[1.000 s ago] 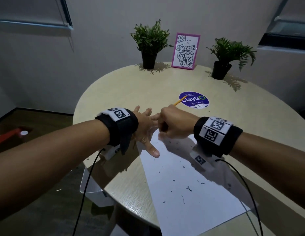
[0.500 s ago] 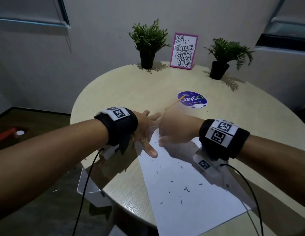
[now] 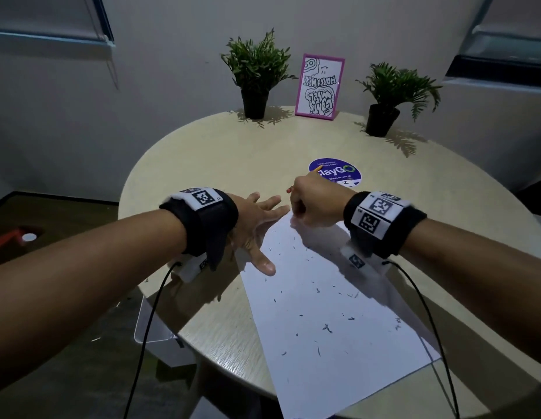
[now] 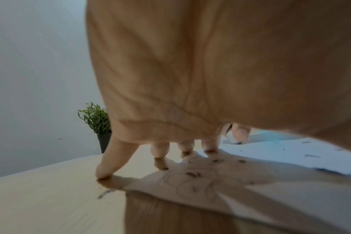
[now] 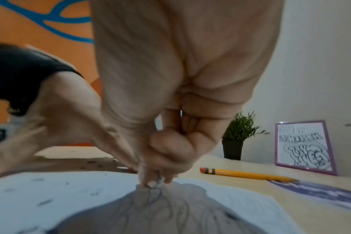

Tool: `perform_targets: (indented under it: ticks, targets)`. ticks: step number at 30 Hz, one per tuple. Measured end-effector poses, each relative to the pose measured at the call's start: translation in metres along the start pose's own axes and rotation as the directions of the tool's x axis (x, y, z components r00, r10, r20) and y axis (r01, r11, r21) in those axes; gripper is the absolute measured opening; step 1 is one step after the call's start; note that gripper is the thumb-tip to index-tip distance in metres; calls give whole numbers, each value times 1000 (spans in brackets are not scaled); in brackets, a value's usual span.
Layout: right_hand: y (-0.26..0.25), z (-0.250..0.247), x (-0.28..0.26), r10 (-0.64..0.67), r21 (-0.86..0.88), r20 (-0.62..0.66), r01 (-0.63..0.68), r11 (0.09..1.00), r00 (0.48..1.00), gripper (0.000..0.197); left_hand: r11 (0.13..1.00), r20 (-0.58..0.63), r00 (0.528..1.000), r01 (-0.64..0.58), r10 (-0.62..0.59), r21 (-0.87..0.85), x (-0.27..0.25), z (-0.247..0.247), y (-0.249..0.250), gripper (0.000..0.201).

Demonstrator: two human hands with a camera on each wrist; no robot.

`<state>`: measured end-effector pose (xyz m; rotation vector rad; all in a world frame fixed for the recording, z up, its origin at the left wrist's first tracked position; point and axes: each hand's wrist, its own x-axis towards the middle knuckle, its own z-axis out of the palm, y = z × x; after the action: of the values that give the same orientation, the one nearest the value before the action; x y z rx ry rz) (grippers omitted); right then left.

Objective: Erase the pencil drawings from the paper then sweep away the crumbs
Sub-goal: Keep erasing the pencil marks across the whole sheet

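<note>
While the left hand [image 3: 257,225] lies spread with straight fingers across the far left corner of the paper [image 3: 329,322], the head view shows the right hand [image 3: 317,204] curled into a fist at the paper's far edge, just beside the left fingertips. Dark eraser crumbs [image 3: 326,328] are scattered over the paper, which lies on the round table [image 3: 202,164] and overhangs its near edge. Beyond the paper a pencil [image 3: 316,170] sticks out past the right fist, its tip over a purple sticker [image 3: 338,170]. Farther still from the paper stand two potted plants [image 3: 257,77] and a pink-framed sign [image 3: 319,86] between them.

From the left wrist, the left hand [image 4: 190,79] stands on straight fingertips [image 4: 102,174], some on the bare table [image 4: 40,190] and some on the paper [image 4: 270,148], with crumbs [image 4: 192,174] and faint pencil lines [image 4: 190,188] in the hand's shadow. Farther along the paper a finger of the right hand [image 4: 239,133] presses something small and whitish onto the sheet.

From the right wrist, the right hand [image 5: 170,142] pinches a small pale eraser [image 5: 159,182] in its fingertips and holds it against the paper [image 5: 50,197], where pencil lines [image 5: 160,210] run through the hand's shadow. The left hand [image 5: 60,126] rests on the paper's far left edge. Just past the paper on the table [image 5: 310,210] lies the pencil [image 5: 247,174], its eraser end toward the hand, with the sticker [image 5: 321,191], a plant [image 5: 238,131] and the sign [image 5: 304,147] beyond it.
</note>
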<state>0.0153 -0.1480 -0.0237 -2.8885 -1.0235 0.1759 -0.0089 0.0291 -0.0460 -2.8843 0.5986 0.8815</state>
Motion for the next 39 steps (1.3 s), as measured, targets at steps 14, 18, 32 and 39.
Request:
perform_targets:
  ticks: [14,18,32,39]
  targets:
    - [-13,6,-12,-50,56,42,47,997,998,19,1000,10,1000,16,-17,17,-3,-3,7,131]
    - [-18,4,-19,-92,96,94,83,992,991,22,1000,15,1000,14,-14,4,-2,-4,4,135]
    - [7,3,-19,-52,143,56,43,989,997,25,999,25,999,33,-33,-2,1,-2,4,140]
    - [-15,6,-21,-73,84,111,63,994,991,23,1000,13,1000,7,-7,-2,3,0,2,144]
